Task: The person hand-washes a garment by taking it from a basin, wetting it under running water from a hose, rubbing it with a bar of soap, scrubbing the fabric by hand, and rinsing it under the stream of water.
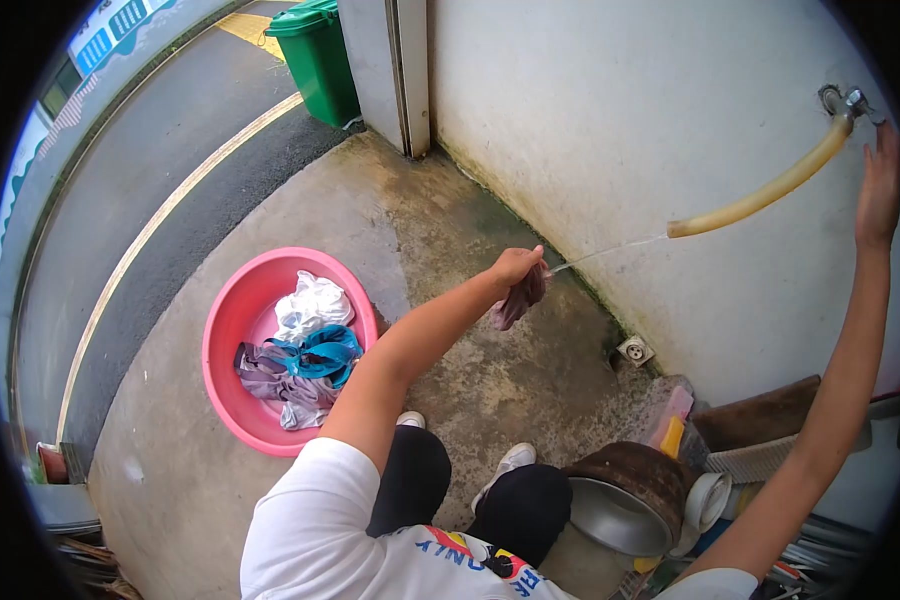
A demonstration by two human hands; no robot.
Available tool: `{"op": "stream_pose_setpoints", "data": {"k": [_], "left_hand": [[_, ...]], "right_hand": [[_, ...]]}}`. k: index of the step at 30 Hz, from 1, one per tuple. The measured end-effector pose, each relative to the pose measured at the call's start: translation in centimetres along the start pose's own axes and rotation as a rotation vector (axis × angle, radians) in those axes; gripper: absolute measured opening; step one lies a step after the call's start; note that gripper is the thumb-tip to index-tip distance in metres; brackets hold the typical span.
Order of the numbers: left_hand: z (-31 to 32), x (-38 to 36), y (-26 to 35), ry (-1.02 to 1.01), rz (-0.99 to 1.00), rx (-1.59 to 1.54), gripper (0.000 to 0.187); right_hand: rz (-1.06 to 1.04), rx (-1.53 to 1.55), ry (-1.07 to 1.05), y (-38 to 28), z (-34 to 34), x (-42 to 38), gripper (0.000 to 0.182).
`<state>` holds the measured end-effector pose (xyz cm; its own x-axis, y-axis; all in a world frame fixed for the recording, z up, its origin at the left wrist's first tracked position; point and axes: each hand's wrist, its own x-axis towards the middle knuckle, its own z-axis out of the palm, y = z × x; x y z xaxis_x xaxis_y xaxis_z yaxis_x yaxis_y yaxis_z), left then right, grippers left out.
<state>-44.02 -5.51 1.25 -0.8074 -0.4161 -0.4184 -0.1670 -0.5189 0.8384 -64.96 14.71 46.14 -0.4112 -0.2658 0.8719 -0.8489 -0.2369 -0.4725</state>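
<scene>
My left hand is closed on a dark mauve cloth, which hangs below my fingers. A thin stream of water runs from the end of a yellowish hose to the cloth. The hose is fitted on a metal tap on the white wall. My right hand is raised beside the tap, its fingers stretched out and the fingertips at the handle. Left of my arm, a pink basin holds white, blue and greyish-purple clothes.
A green bin stands by the pillar near the road. At the lower right are a large metal pot, a wooden board, a yellow-handled brush and other items. A drain cover lies by the wall.
</scene>
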Motion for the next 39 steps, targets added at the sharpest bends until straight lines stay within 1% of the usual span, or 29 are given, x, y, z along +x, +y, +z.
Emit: {"op": "stream_pose_setpoints", "data": {"k": [2,6,10,13,16,18,21,24,27,30,31,32,33,35,36,37,38,39], "left_hand": [[1.1,-0.5,0.9,0.004,0.051,-0.013,0.04],[2.9,-0.3,2.2,-0.035,0.147,-0.102,0.038],[5.5,-0.2,3.0,-0.013,0.115,-0.207,0.033],[7.2,-0.3,3.6,0.043,0.144,-0.268,0.031],[7.9,0.7,4.2,0.023,0.209,-0.19,0.029],[8.6,1.2,4.6,0.006,0.245,-0.173,0.027],[9.5,1.7,5.0,-0.011,0.286,-0.162,0.025],[10.2,1.8,5.1,-0.011,0.278,-0.175,0.024],[11.0,0.9,5.6,0.004,0.255,-0.165,0.025],[10.8,1.0,5.8,-0.014,0.258,-0.22,0.027],[10.6,1.0,5.7,-0.03,0.261,-0.256,0.028],[10.4,0.9,5.7,-0.031,0.253,-0.28,0.029],[10.2,0.7,5.7,-0.032,0.249,-0.305,0.03],[9.8,-0.3,6.0,-0.021,0.236,-0.408,0.032],[10.1,-1.5,5.9,-0.012,0.225,-0.483,0.033],[10.4,-2.3,5.7,-0.002,0.214,-0.559,0.034],[10.1,-1.6,4.6,-0.024,0.228,-0.607,0.034],[10.0,-1.6,3.9,0.019,0.255,-0.626,0.034]], "right_hand": [[0.062,-0.021,-0.027,-0.4,-0.6,0.5,0.057],[0.029,-0.147,-0.061,-1.0,0.4,0.4,0.058],[-0.036,-0.246,-0.07,0.5,0.1,1.0,0.059],[-0.056,-0.299,-0.043,0.6,0.3,0.9,0.063],[-0.049,-0.306,-0.035,0.3,0.4,0.8,0.067],[-0.014,-0.319,-0.023,-0.5,0.7,0.6,0.068],[-0.03,-0.341,-0.025,-0.9,0.7,0.5,0.074],[-0.059,-0.351,-0.027,-1.2,1.1,0.0,0.08],[-0.064,-0.307,0.001,-0.7,0.6,-0.1,0.076],[0.169,-0.074,0.076,1.0,-0.3,-4.3,0.069],[0.203,-0.086,0.042,4.2,-1.1,-7.4,0.062],[0.421,-0.021,-0.031,10.0,-1.9,-11.2,0.059],[0.608,-0.033,-0.076,12.4,-1.0,-16.2,0.06],[1.042,0.018,-0.248,12.1,3.2,-27.1,0.063],[1.222,0.129,-0.327,10.6,5.5,-30.8,0.064],[1.382,0.295,-0.302,9.6,7.4,-33.1,0.067],[1.455,0.506,-0.32,8.8,9.2,-33.9,0.061],[1.521,0.721,-0.339,8.4,10.5,-34.7,0.056]]}}
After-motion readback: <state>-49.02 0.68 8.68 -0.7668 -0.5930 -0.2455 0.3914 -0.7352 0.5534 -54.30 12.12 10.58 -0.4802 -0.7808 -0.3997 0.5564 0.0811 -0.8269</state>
